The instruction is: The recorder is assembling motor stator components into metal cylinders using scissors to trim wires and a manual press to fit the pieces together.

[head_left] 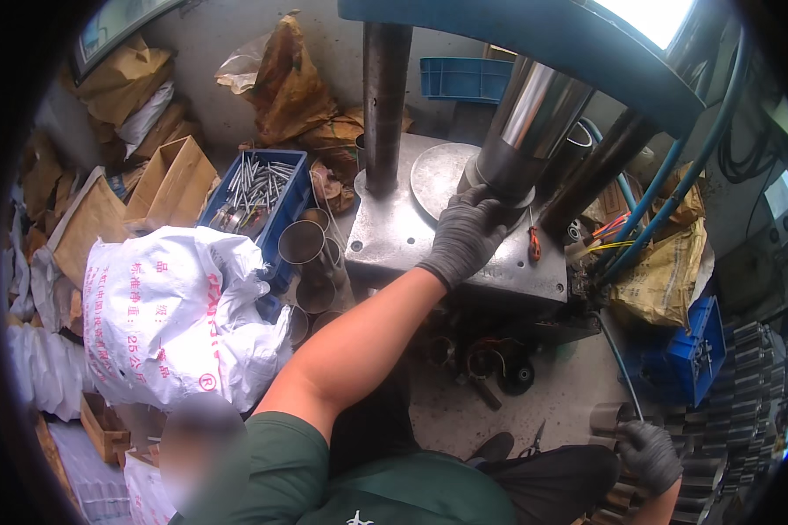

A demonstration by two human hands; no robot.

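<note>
In a dark grey glove, my left hand (468, 236) reaches into a press and grips the near side of a dark metal sleeve (510, 168). The sleeve sits under the shiny ram (543, 105), by a round steel plate (438, 179) on the press bed (385, 236). Some of the left fingertips are hidden against the sleeve. At the lower right, my gloved right hand (650, 455) is closed round the end of a thin bent lever rod (620, 363). Just beside it is a short metal tube (610, 418).
An orange-handled screwdriver (534, 243) lies on the bed. Thick steel columns (385, 105) and blue hoses (665, 201) flank the work. White sacks (166, 306), a blue crate (280, 210) of metal pins and open tubes (302, 241) stand left. Stacked metal sleeves (753, 385) fill the right.
</note>
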